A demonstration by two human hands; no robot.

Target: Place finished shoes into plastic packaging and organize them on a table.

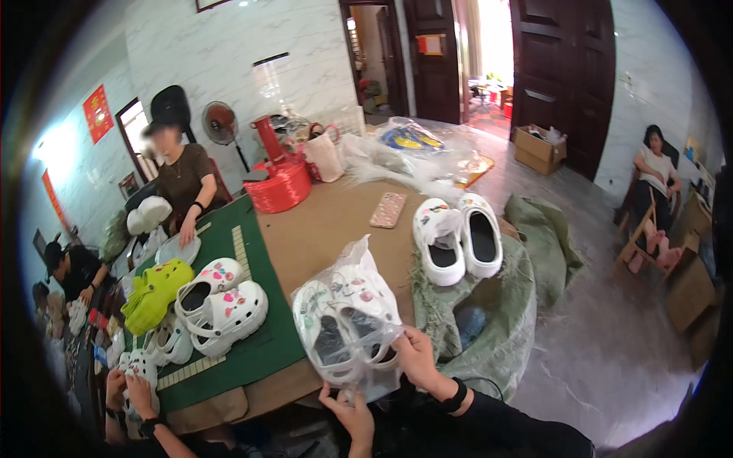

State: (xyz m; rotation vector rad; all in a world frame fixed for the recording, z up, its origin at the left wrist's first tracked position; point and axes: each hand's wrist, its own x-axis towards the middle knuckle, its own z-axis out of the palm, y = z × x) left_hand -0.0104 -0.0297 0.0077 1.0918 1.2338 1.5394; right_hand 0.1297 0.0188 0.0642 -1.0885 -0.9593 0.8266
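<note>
In front of me, at the table's near edge, a pair of white clogs with small charms (332,343) lies inside a clear plastic bag (362,256). My right hand (418,357) is closed on the bag's right side. My left hand (351,418) pinches the bag's near edge, below the clogs' heels. Right of the bag, another pair of white clogs (481,237) stands on the table's edge by a green woven sack (500,320); crumpled clear plastic lies on one of them.
Left, a green mat (263,324) bears white charm-covered clogs (229,313) and lime-green clogs (158,294). A co-worker's hands (134,395) work on a white clog there. Farther back are a phone (388,210), a red coil of strapping (281,187) and loose plastic bags (405,164).
</note>
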